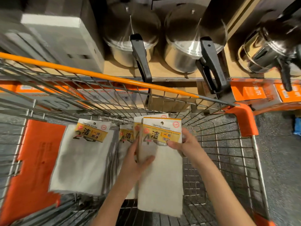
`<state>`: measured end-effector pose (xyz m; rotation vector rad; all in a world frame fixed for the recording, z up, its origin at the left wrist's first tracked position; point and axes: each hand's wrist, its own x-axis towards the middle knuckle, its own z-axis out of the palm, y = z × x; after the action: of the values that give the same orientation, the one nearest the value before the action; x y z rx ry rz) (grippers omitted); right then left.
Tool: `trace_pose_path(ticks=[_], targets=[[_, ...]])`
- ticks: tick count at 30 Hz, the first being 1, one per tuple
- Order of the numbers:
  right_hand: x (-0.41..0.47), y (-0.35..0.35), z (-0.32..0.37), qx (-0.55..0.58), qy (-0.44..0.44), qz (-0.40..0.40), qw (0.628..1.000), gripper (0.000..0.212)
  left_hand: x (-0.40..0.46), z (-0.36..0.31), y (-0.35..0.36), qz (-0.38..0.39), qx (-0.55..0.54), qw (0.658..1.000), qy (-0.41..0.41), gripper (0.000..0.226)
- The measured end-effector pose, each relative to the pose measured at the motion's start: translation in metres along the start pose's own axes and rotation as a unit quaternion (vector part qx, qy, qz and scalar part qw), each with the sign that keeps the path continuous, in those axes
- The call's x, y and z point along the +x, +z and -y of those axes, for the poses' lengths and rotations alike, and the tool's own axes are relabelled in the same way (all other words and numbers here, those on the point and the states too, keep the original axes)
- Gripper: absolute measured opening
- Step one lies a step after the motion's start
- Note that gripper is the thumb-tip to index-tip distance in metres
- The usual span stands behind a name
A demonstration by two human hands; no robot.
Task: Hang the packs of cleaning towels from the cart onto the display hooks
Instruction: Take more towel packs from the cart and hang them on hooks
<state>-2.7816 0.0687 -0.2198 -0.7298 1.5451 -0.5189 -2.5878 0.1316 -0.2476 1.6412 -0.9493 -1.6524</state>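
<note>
inside the wire cart [228,160], from left: an orange flap [32,160], a loose stack of towel packs [84,160], then the left hand [136,162], thumb and fingers curled around the held pack [161,176] (several packs bunched behind it), right hand [187,144] pinching its header edge.

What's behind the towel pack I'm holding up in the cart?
Behind the front pack, gripped by the left hand and right hand, more packs show their yellow headers. How many there are, and their lower parts, are covered. The cart's wire wall stands further back.
</note>
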Motion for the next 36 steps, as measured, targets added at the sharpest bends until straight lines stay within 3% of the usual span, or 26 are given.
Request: trace_pose_path(ticks=[4,8,11,16,21,24,28,32,36], targets=[[0.029,0.056,-0.027,0.002,0.023,-0.020,1.000,0.042,0.016,0.022,-0.025,-0.054,0.035,0.998,0.020,0.083],[0.039,0.089,-0.055,0.001,0.014,-0.073,0.997,0.032,0.026,0.037,-0.032,-0.030,0.036,0.999,-0.008,0.090],[0.041,0.091,-0.067,0.008,0.014,-0.110,0.994,0.025,0.032,0.044,-0.028,-0.026,0.024,0.999,-0.018,0.111],[0.036,0.085,-0.073,-0.077,0.006,-0.127,0.989,0.071,0.037,0.049,-0.022,-0.037,0.004,0.999,-0.012,0.109],[0.037,0.080,-0.082,0.047,-0.035,-0.088,0.994,0.059,0.043,0.051,-0.015,-0.012,0.029,0.999,-0.014,0.138],[0.039,0.080,-0.088,0.118,-0.033,-0.092,0.988,0.062,0.040,0.055,-0.009,-0.005,0.092,0.995,-0.048,0.125],[0.044,0.074,-0.095,0.137,0.004,-0.104,0.985,0.061,0.032,0.067,-0.008,-0.066,0.150,0.982,-0.090,0.109],[0.045,0.073,-0.096,0.131,0.018,-0.085,0.988,0.061,0.034,0.068,-0.012,-0.044,0.028,0.989,-0.142,0.122],[0.042,0.076,-0.100,0.120,0.008,-0.087,0.989,0.065,0.034,0.064,-0.011,-0.035,-0.020,0.991,-0.126,0.121]])
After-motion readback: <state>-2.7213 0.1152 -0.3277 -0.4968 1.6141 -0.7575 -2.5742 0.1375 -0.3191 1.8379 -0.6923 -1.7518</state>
